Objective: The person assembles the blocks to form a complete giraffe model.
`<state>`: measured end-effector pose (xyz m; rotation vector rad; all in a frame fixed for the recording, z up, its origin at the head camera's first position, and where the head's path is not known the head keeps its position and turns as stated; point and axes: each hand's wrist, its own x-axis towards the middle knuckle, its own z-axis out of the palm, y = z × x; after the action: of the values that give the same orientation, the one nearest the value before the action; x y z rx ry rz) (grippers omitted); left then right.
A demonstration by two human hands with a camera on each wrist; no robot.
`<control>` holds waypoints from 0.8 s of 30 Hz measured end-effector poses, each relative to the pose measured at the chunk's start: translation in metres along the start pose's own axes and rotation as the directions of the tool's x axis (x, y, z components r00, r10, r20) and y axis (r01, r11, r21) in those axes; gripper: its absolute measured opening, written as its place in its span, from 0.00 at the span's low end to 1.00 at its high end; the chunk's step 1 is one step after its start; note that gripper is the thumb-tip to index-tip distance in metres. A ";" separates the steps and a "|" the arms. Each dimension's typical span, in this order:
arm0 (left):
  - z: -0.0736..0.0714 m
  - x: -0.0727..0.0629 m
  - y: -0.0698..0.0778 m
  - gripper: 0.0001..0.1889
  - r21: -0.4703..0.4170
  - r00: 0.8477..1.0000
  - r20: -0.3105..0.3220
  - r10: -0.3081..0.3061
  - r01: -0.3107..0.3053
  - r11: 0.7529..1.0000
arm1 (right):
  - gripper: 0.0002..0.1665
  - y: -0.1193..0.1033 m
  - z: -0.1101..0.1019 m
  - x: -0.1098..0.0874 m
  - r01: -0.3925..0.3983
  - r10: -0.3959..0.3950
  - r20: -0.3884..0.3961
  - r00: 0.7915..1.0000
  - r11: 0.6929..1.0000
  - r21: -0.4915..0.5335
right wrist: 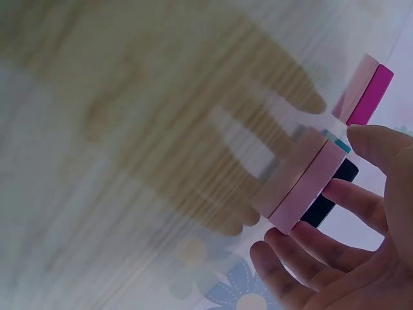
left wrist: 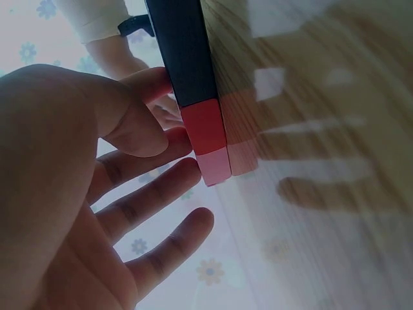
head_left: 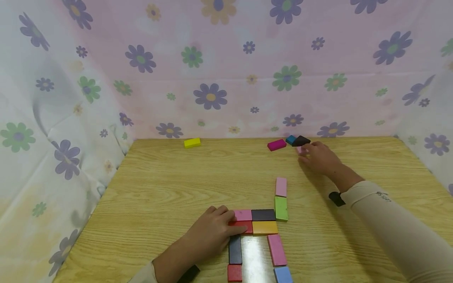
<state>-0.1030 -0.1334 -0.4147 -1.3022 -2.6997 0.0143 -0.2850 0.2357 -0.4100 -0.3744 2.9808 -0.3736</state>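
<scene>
My left hand (head_left: 212,234) rests on the wooden table with fingers extended, touching a red block (head_left: 247,226) and a pink block (head_left: 243,215) at the near middle. Beside these lie a black block (head_left: 263,215) and an orange block (head_left: 265,227). Far right, my right hand (head_left: 320,159) reaches to a light pink block (right wrist: 306,190), its fingers touching it and spread apart from the thumb. Behind that sits a black block (right wrist: 332,194), and a blue one (head_left: 291,139) is partly hidden. A magenta block (head_left: 277,145) lies just left of them.
Another pink block (head_left: 281,186) and a green block (head_left: 281,208) form a line going away from me. Nearer are a dark block (head_left: 235,250), a red one (head_left: 234,272), a pink one (head_left: 277,250) and a light blue one (head_left: 283,274). A yellow block (head_left: 192,142) lies far left.
</scene>
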 end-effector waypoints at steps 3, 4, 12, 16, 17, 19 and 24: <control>0.000 0.000 0.000 0.16 0.003 1.000 -0.002 0.000 0.000 1.000 | 0.26 -0.002 0.002 0.000 -0.003 0.003 -0.018 1.000 1.000 0.023; 0.000 0.000 0.000 0.16 0.003 1.000 -0.002 0.001 -0.001 1.000 | 0.25 -0.003 0.002 0.000 -0.006 0.007 -0.024 1.000 1.000 0.031; 0.000 0.000 0.000 0.16 0.002 1.000 0.002 0.003 -0.003 1.000 | 0.21 -0.012 0.003 -0.003 -0.077 0.081 -0.066 0.995 0.995 0.063; 0.000 0.000 0.000 0.16 0.010 1.000 0.005 0.005 -0.005 1.000 | 0.23 -0.016 0.004 -0.002 -0.080 0.086 -0.082 0.993 0.994 0.069; 0.000 0.000 0.000 0.16 0.011 1.000 0.005 0.004 -0.004 1.000 | 0.24 -0.017 0.004 -0.002 -0.083 0.089 -0.084 0.992 0.994 0.070; 0.000 0.000 0.000 0.17 0.011 1.000 0.004 0.005 -0.005 1.000 | 0.26 -0.019 0.005 -0.001 -0.090 0.097 -0.088 0.991 0.993 0.076; 0.001 0.000 0.000 0.17 -0.002 1.000 -0.003 0.002 -0.002 1.000 | 0.25 -0.024 0.006 0.002 -0.069 0.076 -0.081 0.994 0.994 0.086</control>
<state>-0.1031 -0.1338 -0.4156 -1.3045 -2.6962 0.0094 -0.2810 0.2118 -0.4097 -0.2474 3.0377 -0.5168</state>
